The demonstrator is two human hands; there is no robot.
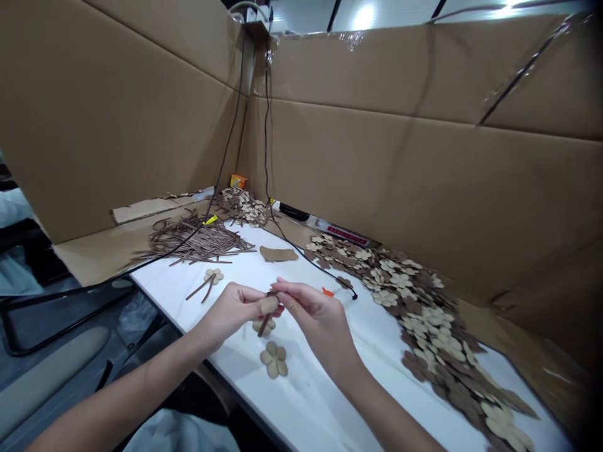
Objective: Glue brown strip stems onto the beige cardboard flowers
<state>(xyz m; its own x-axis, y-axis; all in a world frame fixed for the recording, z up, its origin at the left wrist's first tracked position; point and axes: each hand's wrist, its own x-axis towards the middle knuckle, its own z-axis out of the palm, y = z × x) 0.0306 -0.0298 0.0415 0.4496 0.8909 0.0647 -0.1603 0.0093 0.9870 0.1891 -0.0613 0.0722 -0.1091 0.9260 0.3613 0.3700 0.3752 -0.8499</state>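
Observation:
My left hand (249, 306) and my right hand (311, 307) meet above the near part of the white table, fingertips pinched together. Between them is a thin brown strip (264, 325), its lower end hanging below the fingers; the upper part is mostly covered. Both hands are closed on it. Just under the fingers lies a beige flower cutout (257, 327), partly hidden. Closer to me is another beige flower cutout (274, 360), flat on the table. Left of my left hand, a beige flower (216, 274) lies with brown strips across it.
A tangled pile of brown strips (198, 238) is at the left. Brown and beige flower cutouts (424, 320) cover the right side. A black cable (301, 251) crosses the white table (325, 402). Cardboard walls (400, 163) enclose the back and left.

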